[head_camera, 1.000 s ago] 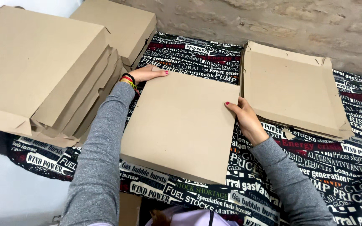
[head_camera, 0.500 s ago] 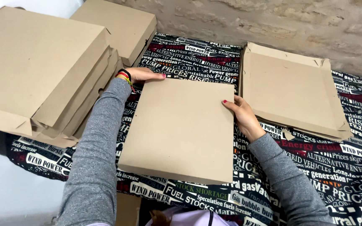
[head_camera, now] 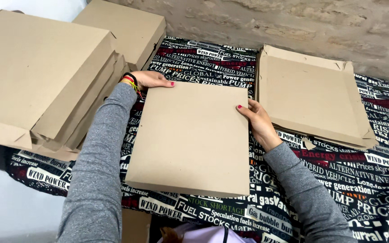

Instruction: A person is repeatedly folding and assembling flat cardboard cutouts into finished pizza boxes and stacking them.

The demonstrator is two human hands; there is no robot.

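Observation:
A flat brown cardboard box point(head_camera: 192, 137) lies in front of me on a cloth printed with black, white and red lettering point(head_camera: 203, 63). My left hand point(head_camera: 148, 79) grips its far left corner, with coloured bands at the wrist. My right hand point(head_camera: 260, 121) holds its right edge, fingers curled over the top. Both arms wear grey sleeves.
A stack of closed cardboard boxes point(head_camera: 41, 76) rises at the left, with another box point(head_camera: 122, 27) behind it. At the right lies a pile of open flat cardboard trays point(head_camera: 309, 96). A rough stone wall point(head_camera: 293, 22) runs along the back.
The box has shifted slightly toward me and tilted a little; both hands keep their hold on it.

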